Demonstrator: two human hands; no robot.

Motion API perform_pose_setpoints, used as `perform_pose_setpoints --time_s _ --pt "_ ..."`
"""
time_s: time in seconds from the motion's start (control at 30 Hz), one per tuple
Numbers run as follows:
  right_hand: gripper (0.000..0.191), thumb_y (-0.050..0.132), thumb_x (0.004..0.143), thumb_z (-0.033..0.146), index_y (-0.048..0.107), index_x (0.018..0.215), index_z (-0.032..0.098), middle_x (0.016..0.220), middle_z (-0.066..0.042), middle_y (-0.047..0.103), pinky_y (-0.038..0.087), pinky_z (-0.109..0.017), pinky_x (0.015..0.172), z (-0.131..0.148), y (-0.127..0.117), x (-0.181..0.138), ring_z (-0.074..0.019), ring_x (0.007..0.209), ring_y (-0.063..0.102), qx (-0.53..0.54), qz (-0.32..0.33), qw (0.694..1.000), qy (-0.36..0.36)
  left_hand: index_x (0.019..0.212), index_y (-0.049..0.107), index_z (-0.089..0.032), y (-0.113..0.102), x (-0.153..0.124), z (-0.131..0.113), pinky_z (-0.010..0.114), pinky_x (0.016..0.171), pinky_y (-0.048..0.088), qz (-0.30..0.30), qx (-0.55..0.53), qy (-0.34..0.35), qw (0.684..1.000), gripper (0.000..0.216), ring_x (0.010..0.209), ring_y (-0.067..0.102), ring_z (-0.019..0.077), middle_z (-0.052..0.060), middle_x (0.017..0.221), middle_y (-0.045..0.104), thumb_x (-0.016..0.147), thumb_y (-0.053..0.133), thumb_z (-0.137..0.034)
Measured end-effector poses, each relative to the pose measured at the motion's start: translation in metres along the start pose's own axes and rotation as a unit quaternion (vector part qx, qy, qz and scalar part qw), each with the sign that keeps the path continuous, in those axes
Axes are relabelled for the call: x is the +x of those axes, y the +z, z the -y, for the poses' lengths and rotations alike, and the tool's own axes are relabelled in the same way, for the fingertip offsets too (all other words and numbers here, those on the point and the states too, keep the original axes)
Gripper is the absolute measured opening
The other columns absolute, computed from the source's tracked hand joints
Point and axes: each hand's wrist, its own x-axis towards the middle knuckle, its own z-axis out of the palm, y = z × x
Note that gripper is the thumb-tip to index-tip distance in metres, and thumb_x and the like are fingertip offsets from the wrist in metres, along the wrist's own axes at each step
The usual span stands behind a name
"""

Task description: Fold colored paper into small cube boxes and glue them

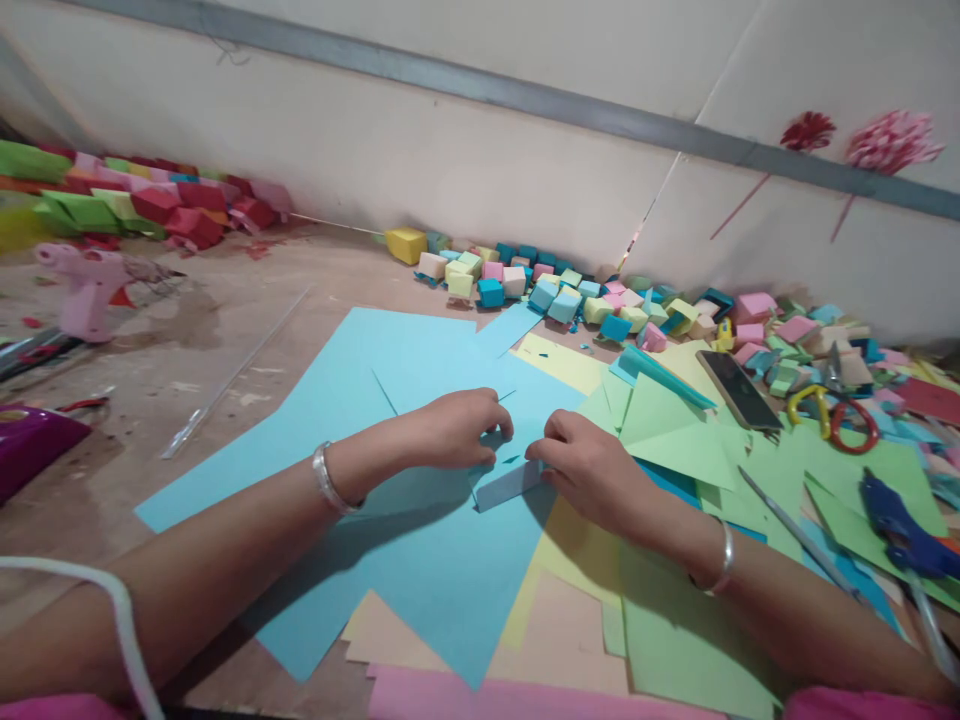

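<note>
At a crowded tabletop (247, 290), the fingers of the right hand (589, 465) pinch the right end of a folded strip (506, 488) of light blue paper, which lies at the centre of the work, over large blue sheets (337, 410). At the strip's eleven o'clock, the left hand (461, 430) hovers, its fingers loosely curled; whether they grip anything cannot be told. A silver bangle (323, 478) circles each wrist. Small paper boxes (562, 305) in blue, yellow and pink run from the strip's twelve o'clock round towards two, where a smartphone (739, 390) rests. Scissors with yellow and red handles (832, 415) lie just beyond it, and a blue-handled tool (904, 535) sits at three o'clock. Green sheets (690, 625) spread at four, a pink sheet (517, 698) at six, and at ten o'clock a pink glue gun (88, 295) stands near a heap of red, pink and green boxes (187, 215)
</note>
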Motion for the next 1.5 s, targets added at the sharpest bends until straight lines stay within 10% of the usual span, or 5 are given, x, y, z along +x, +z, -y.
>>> perform_pose_setpoints --time_s 0.23,1.5 --pt "0.019 0.052 0.085 0.011 0.063 0.096 0.021 0.075 -0.003 0.054 0.02 -0.031 0.06 -0.004 -0.02 -0.025 -0.0163 0.07 0.039 -0.044 0.107 0.98 -0.16 0.103 0.067 -0.024 0.006 -0.002 -0.002 0.026 0.066 0.04 -0.016 0.035 -0.003 0.999 0.038 0.08 0.058 0.0187 0.003 0.092 0.058 0.065 0.074 -0.02" --pt "0.014 0.048 0.09 0.01 0.057 0.082 0.017 0.076 -0.005 0.055 0.02 -0.031 0.059 0.001 -0.021 -0.025 -0.0167 0.071 0.041 -0.05 0.11 0.976 -0.183 0.104 0.053 -0.018 0.004 -0.004 -0.006 0.027 0.066 0.037 0.013 0.048 -0.025 0.998 0.039 0.084 0.056 0.0204 0.006 0.101 0.058 0.07 0.072 -0.023"
